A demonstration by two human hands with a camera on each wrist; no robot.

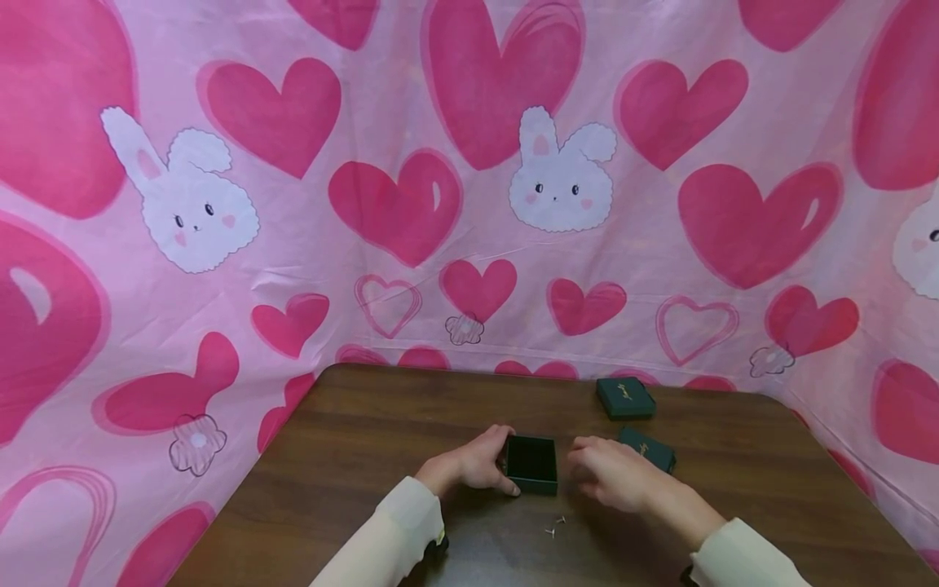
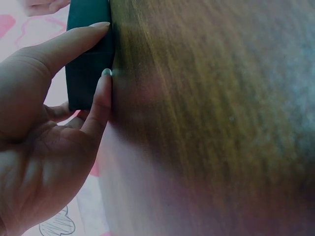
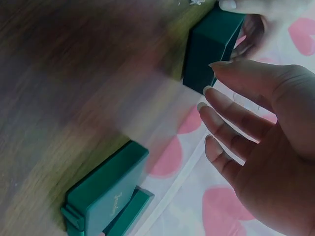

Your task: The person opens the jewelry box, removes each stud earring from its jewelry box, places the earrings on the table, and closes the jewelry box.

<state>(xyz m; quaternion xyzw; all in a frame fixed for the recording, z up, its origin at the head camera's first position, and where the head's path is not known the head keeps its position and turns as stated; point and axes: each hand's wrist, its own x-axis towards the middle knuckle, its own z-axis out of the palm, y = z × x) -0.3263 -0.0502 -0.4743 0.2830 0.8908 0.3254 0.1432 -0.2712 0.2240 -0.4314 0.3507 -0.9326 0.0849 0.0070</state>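
A small dark green box [image 1: 534, 487] stands uncovered on the table, its dark inside facing up. My left hand [image 1: 480, 461] grips it from the left, thumb along the near wall and the other fingers round the far side, as the left wrist view shows on the green wall [image 2: 84, 83]. Just right of the box is my right hand [image 1: 612, 473], its fingers loosely bent and nothing visible between them. In the right wrist view its thumb and fingertips come close to the box [image 3: 209, 46]. Two tiny shiny pieces, one of them a small stud-like piece [image 1: 561, 519], lie in front of the box.
Behind my right hand lies a dark green piece with gold lettering [image 1: 655, 453], partly hidden by the hand. Farther back sits a closed-looking green box [image 1: 625, 397] with gold lettering. A pink heart-patterned cloth [image 1: 455, 359] hangs around the back and sides of the wooden table [image 1: 352, 456].
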